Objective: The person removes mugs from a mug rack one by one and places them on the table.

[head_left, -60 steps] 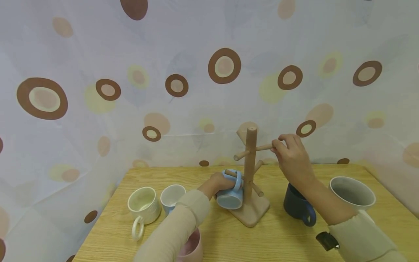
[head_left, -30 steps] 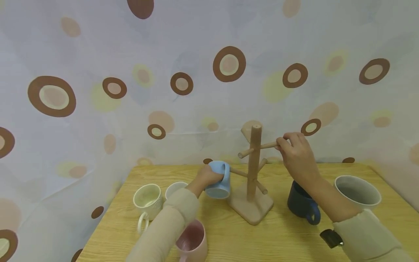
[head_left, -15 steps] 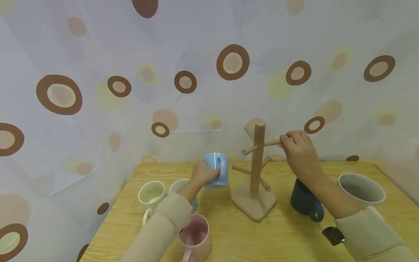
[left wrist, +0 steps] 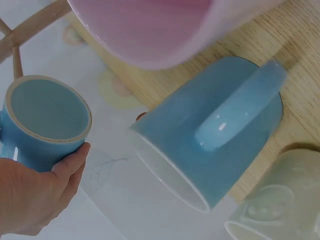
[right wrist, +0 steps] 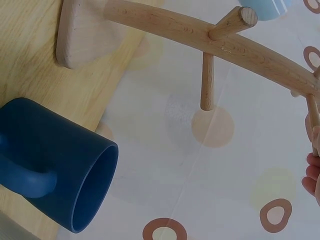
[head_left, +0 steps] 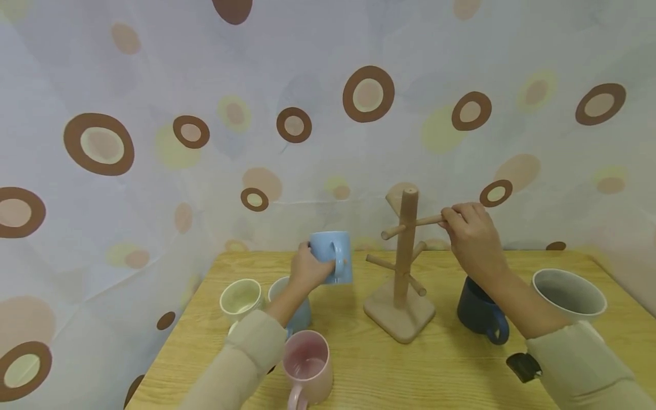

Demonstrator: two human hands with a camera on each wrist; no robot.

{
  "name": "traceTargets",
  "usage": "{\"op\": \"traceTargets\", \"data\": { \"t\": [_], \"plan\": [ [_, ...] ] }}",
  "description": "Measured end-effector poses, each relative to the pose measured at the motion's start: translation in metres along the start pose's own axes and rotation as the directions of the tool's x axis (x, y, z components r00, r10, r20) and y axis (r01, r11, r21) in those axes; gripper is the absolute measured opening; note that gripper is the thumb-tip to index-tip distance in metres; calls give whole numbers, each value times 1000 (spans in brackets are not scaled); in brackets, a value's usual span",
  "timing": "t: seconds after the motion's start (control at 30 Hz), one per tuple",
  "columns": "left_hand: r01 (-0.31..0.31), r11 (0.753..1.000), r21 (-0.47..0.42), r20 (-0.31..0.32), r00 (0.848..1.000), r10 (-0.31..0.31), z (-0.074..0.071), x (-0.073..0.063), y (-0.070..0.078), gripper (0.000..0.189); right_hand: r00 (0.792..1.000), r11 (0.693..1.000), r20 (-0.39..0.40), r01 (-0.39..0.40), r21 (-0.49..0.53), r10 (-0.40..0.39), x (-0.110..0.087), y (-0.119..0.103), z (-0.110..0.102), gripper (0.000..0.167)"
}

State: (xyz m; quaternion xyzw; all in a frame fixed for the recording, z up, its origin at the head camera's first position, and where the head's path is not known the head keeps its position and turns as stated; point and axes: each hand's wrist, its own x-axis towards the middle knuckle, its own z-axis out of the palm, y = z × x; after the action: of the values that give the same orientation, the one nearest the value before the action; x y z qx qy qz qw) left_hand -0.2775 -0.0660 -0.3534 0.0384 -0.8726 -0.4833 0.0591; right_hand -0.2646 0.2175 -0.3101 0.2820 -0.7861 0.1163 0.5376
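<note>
My left hand (head_left: 310, 270) grips a light blue mug (head_left: 324, 246) around its body, left of the wooden mug tree (head_left: 405, 256). The mug is raised above the table, its handle toward the tree and its unglazed base ring showing in the left wrist view. My right hand (head_left: 472, 239) pinches the end of an upper right peg of the mug tree. No mug hangs on the pegs that show. Beneath my left forearm stand a second blue mug (left wrist: 215, 125), a pink mug (head_left: 308, 364) and a pale green mug (head_left: 241, 299).
A dark blue mug (head_left: 479, 310) stands under my right forearm, its handle toward me. Farther right is a wide grey-white vessel (head_left: 569, 293), partly hidden by the arm. A patterned curtain (head_left: 307, 171) hangs behind the wooden table (head_left: 389, 376).
My left hand has drawn the light blue mug away from the lower left peg, up and to the left, turning it more upright. My right hand keeps its pinch on the upper peg.
</note>
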Motion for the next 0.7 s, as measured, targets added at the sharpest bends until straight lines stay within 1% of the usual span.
{"op": "traceTargets", "data": {
  "t": [0.1, 0.17, 0.27, 0.4, 0.5, 0.53, 0.6, 0.7],
  "plan": [
    [-18, 1000, -19, -26, 1000, 17, -3, -4, 0, 83, 1000, 1000, 0, -14, 7, 14, 0, 0, 0, 19],
    [-35, 999, -18, -54, 998, 34, -6, -8, 1, 83, 1000, 999, 7, -28, 14, 28, -1, 0, -1, 19],
    [-81, 996, -37, -79, 994, 78, -7, -15, 2, 83, 997, 997, 28, -70, 28, 69, -1, -2, -3, 19],
    [-159, 985, -59, -104, 983, 153, -6, -21, -1, 85, 986, 987, 75, -155, 44, 152, -1, -6, -7, 23],
    [-197, 978, -65, -134, 973, 187, -4, -25, -3, 86, 977, 978, 88, -200, 61, 194, -1, -13, -10, 29],
    [-204, 977, -68, -142, 971, 193, -4, -26, -3, 86, 977, 975, 72, -208, 78, 203, 0, -16, -10, 31],
    [-222, 972, -72, -152, 966, 209, -4, -27, -3, 87, 976, 967, 15, -219, 127, 219, 0, -23, -10, 29],
    [-249, 964, -90, -150, 961, 234, -3, -29, -4, 87, 967, 953, -115, -194, 234, 226, -1, -38, -8, 23]
  ]
}}
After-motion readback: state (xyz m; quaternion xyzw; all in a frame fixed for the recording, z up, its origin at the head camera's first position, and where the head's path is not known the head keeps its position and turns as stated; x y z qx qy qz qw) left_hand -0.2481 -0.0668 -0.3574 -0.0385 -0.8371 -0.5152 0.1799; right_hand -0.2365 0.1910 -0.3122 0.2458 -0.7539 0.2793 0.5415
